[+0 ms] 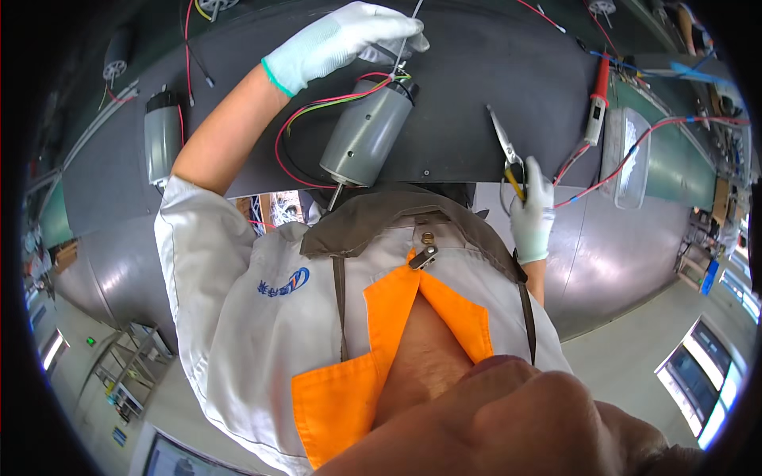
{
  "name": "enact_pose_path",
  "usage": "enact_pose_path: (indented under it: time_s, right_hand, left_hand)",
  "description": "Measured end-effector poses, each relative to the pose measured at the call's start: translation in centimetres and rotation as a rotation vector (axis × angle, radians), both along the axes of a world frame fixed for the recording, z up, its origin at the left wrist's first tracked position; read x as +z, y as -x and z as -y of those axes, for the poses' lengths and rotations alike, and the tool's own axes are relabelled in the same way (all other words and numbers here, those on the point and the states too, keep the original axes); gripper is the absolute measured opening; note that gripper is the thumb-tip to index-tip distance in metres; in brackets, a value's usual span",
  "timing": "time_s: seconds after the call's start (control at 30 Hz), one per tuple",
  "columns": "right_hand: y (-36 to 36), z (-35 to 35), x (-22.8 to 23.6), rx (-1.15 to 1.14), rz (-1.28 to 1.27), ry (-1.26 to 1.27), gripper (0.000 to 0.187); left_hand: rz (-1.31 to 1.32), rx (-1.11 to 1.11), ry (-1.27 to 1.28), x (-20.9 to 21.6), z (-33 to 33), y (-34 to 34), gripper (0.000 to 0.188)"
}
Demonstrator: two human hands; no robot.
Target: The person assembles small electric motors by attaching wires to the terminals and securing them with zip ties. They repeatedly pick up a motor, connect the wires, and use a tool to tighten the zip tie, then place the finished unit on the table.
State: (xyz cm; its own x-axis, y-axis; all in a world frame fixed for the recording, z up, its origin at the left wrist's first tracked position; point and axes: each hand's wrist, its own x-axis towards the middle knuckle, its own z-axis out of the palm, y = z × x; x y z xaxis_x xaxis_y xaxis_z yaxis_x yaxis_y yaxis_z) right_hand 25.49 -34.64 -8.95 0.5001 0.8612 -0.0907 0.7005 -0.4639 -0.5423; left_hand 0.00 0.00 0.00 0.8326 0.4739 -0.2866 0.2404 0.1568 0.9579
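Observation:
A grey cylindrical motor (367, 135) lies tilted on the dark work mat, its shaft toward me. Red, black and yellow-green wires (287, 127) loop out from its far end and down along its left side. At that far end my left hand (349, 44), in a white glove with a green cuff, is closed on a thin pale cable tie (399, 59) standing up by the wires. My right hand (533, 210), also gloved, grips scissors (505, 141) with black and yellow handles near the mat's front edge. Their blades point away from me, apart from the motor.
Another grey motor (163, 135) stands left of my left forearm, and a smaller one (117, 55) is at the far left. On the right are a red and white hand tool (598, 103) with red leads and a clear plastic tray (627, 159). Loose wires (188, 55) lie at the back.

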Motion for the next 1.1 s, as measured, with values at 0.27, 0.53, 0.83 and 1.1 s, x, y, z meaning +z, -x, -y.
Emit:
enact_pose_path:
  time_s: [0.27,0.53,0.83,1.1]
  right_hand:
    - [1.1,-12.8,5.1,0.527,-0.465,-0.027,0.071]
    - [4.0,-18.4,9.1,0.856,0.137,0.128,0.075]
    - [0.7,-16.4,7.2,0.636,0.238,0.055,0.064]
    - [1.5,-16.4,7.0,0.799,0.054,-0.113,0.074]
  left_hand:
    - [0.245,0.21,0.46,-0.9,0.1,1.3,0.036]
    - [0.304,0.264,0.446,-2.2,-0.2,1.5,0.034]
    - [0.22,0.223,-0.163,-0.2,1.4,13.8,0.06]
    - [-0.371,0.478,-0.893,0.3,11.3,15.2,0.064]
